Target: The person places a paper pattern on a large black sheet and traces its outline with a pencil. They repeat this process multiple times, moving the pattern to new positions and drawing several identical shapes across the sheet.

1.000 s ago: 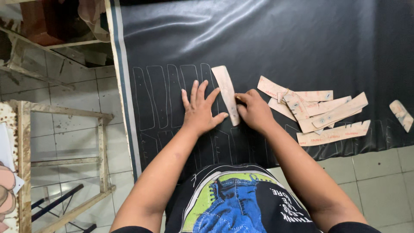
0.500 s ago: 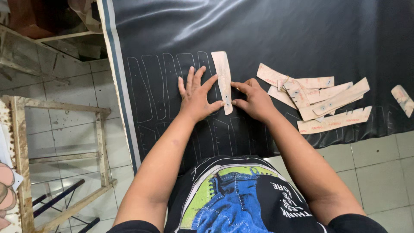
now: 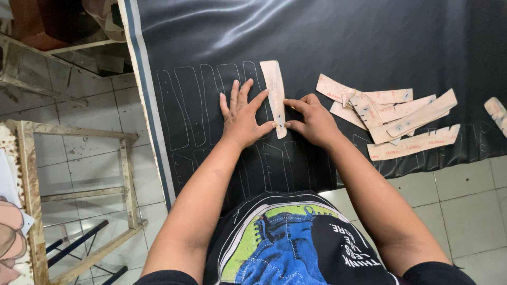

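Observation:
A long tan cardboard pattern piece point(image 3: 275, 94) lies upright on a black sheet of material point(image 3: 327, 37) spread over the floor. My left hand point(image 3: 242, 113) lies flat on the sheet with fingers spread, its thumb and forefinger pressing the pattern's left edge. My right hand point(image 3: 311, 120) touches the pattern's right edge with its fingertips, fingers bunched as if holding something thin, which I cannot make out. Several white traced outlines point(image 3: 203, 103) of the same shape run in a row to the left of the pattern.
A loose pile of tan cardboard patterns point(image 3: 397, 117) lies on the sheet to the right, with one more pattern point(image 3: 497, 113) at the far right edge. A worn wooden frame point(image 3: 79, 184) stands on the tiled floor point(image 3: 465, 206) at the left.
Both hands and the pattern have shifted slightly on the sheet; the left hand stays flat on the pattern's left edge, and the right hand has moved up along its right edge.

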Demonstrator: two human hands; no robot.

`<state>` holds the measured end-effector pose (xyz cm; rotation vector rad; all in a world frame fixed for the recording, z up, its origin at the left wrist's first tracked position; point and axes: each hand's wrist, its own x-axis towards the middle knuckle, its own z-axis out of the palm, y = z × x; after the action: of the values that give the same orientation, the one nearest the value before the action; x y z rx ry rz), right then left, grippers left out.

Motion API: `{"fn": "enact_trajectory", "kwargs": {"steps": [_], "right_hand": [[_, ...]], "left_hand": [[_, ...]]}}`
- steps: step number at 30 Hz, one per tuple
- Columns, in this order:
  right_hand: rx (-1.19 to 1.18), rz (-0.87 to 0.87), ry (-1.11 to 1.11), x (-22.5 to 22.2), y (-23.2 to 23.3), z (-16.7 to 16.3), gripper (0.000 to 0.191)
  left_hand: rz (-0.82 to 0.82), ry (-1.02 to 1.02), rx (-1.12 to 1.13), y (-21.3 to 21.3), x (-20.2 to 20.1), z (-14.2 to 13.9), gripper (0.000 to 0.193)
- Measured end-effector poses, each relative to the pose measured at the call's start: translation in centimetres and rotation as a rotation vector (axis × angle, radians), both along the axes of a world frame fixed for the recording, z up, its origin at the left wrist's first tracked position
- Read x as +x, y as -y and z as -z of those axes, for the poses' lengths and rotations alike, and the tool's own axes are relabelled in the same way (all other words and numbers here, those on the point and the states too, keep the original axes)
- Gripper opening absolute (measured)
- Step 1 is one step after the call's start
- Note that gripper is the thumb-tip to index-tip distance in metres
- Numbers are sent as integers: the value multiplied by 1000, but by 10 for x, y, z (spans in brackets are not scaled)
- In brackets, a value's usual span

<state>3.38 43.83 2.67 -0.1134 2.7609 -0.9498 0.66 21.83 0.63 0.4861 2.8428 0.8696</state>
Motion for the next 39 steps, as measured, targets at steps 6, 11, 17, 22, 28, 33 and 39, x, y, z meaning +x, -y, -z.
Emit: {"fn": "enact_trajectory", "kwargs": {"steps": [6,11,17,22,28,33,39], "right_hand": [[26,6,0,1,3,-3,60],[25,8,2,0,5,-3,60],[33,7,2,1,6,-6,60],[53,6,3,1,7,-8,60],[58,-4,-20,2,6,-4,59],[50,-17,-68,1,4,0,58],[52,-19,-61,1,4,2,58]], "left_hand": [[4,-22,11,1,1,2,87],[5,9,-20,2,0,1,86],[13,27,-31,1,0,-2,86],[18,40,-46,1,0,-2,85],[24,-9,-57,0,2,-1,84],[42,-29,-62,-4,9,2,67],[77,-124,9,-2,12,12,62]]}}
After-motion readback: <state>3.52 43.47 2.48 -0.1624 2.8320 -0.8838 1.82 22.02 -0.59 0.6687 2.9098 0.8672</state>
